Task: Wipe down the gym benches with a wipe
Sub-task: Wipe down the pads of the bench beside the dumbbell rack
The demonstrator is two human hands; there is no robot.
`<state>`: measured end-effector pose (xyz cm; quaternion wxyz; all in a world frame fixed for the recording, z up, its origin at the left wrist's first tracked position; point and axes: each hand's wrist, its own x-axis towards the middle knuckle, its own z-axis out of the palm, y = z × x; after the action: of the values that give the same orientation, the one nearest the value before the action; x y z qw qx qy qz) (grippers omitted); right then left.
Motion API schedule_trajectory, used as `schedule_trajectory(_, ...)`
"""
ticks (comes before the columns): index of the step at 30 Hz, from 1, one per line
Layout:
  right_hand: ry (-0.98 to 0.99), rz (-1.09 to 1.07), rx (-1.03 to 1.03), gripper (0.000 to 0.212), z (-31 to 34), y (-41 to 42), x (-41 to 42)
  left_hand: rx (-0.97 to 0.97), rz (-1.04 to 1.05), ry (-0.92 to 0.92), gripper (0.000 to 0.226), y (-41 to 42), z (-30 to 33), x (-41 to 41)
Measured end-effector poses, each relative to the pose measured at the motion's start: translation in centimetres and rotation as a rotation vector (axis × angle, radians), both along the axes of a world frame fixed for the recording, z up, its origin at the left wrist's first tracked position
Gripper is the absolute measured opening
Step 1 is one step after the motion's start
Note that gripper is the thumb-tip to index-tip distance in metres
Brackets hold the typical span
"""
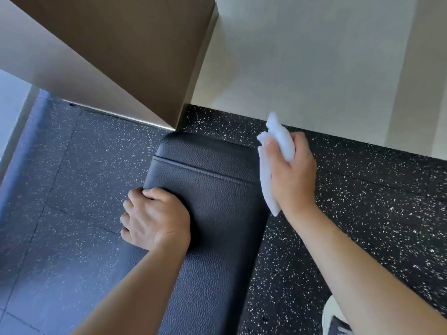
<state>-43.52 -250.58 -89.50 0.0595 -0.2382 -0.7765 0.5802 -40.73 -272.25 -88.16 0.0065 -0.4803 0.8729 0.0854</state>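
Right hand (289,170) grips wipe (267,180) at bench (212,201) edge; left hand (154,218) curls over opposite edge.

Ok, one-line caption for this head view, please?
Left hand grips the black padded bench edge while the right hand holds a white wipe beside its far right edge.

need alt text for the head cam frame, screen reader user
A person's right hand holds a crumpled white wipe at the right edge of a black padded gym bench, while the left hand grips the bench's left edge. Black speckled rubber flooring surrounds the bench, which ends near a wall corner.
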Motion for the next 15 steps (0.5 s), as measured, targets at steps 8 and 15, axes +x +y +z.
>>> schedule_trajectory(8, 0.012, -0.098, -0.036, 0.014, -0.3, -1.1, 4.1, 0.009, 0.007, 0.007, 0.053, -0.1, -0.1, 0.1)
schedule_trajectory(15, 0.09, -0.143, -0.006, 0.014, 0.8, -6.0, 14.0, 0.03, -0.007, 0.037, 0.057, -0.1, 0.2, 0.0)
